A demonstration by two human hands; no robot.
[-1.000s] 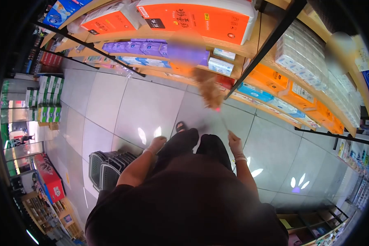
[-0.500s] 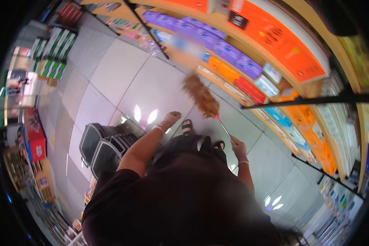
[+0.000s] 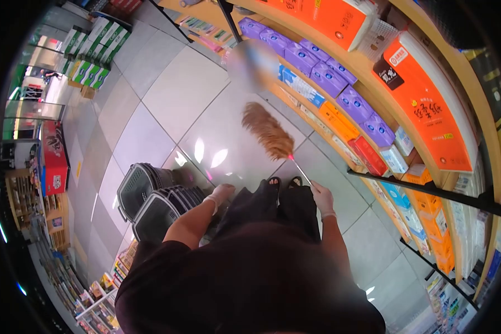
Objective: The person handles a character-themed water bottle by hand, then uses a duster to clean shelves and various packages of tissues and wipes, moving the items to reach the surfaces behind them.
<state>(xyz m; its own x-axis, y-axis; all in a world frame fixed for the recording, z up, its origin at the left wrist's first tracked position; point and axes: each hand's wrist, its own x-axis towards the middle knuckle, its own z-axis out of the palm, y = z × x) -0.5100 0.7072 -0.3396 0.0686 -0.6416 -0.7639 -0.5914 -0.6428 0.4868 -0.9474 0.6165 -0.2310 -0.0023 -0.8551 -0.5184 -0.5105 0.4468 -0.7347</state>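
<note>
Two hands in pale, thin gloves hang at either side of black trousers [image 3: 278,207], below a dark, soft-looking shirt that fills the bottom of the view. The right hand [image 3: 322,196] is closed around the end of a slim, straight rod, the handle of a feather duster [image 3: 268,133]. The rod slants up and away from the fist to a pink collar. From there the head spreads into a long, fluffy plume of tan-brown feathers, held in the air over the floor and short of the shelves. The left hand [image 3: 221,194] hangs beside the thigh with nothing in it that shows. Whether its fingers are curled or straight cannot be told.

Just to the left of that hand stands a stack of dark plastic baskets [image 3: 150,203] with rounded corners and slatted sides. Open black sandals [image 3: 274,181] peek out past the trouser hems. The floor [image 3: 167,106] is large, glossy grey tiles that mirror the ceiling lights.

Beyond the duster, curved wooden shelves [image 3: 367,69] carry blocky purple packs [image 3: 339,83] in a row, with big orange packs [image 3: 428,106] in shiny wrap above. Far off at the left sit a red box [image 3: 54,158] and green-and-white cartons [image 3: 94,55].
</note>
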